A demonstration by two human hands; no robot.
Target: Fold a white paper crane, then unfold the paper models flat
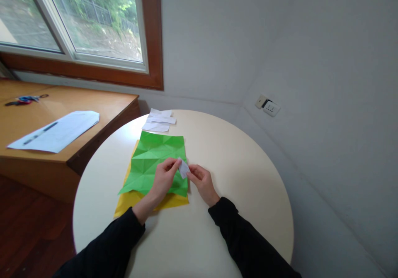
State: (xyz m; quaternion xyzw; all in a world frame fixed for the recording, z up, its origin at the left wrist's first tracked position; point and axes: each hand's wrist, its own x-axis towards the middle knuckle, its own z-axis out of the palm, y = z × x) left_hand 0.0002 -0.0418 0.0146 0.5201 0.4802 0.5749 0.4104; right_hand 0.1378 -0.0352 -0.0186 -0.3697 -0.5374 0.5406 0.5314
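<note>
Between my two hands is a small piece of white paper (183, 169), held above the right edge of a green sheet. My left hand (164, 176) pinches its upper left side between thumb and finger. The fingers of my right hand (202, 180) are closed on its right side. Beneath them lies the creased green paper (149, 162), with fold lines across it. A yellow sheet (130, 201) shows from under the green one along its left and lower edges.
White paper strips (158, 120) lie at the far side of the round table (242, 178). On the wooden desk (115, 99) at left are white sheets (71, 128), a pen (40, 133) and scissors (27, 99). A wall socket (271, 108) is at right.
</note>
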